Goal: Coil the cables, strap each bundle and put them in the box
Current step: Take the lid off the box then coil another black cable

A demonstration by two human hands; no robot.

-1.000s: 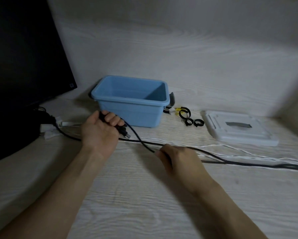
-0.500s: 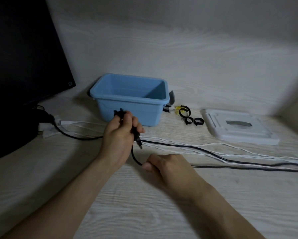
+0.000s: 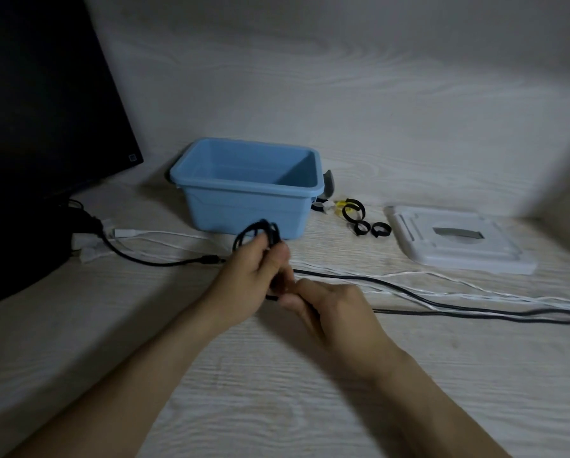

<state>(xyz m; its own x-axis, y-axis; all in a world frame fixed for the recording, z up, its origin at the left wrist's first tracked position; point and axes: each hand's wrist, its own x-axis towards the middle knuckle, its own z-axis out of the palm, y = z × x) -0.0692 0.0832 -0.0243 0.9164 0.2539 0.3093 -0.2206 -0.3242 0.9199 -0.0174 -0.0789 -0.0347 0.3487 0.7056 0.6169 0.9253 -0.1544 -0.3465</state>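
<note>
Pale wood-grain desk, dim light. Open-top light-blue plastic box at 12 o'clock from the hands, nothing visible inside. Black flat monitor at 10 o'clock; a second black lead w/ plug lies on the desk below it. White rectangular plastic lid at 2 o'clock. Small black strap loops btwn box & lid, beside a yellow bit, too small to tell what. Thin white cables run toward 3 o'clock alongside the long black cable.

Left hand: raised off desk, fingers curled round small blurred black coil just in front of box. Right hand: low, next to left hand, fingers curled, pinching the black cable near the coil; forearm angled in from 5 o'clock.
</note>
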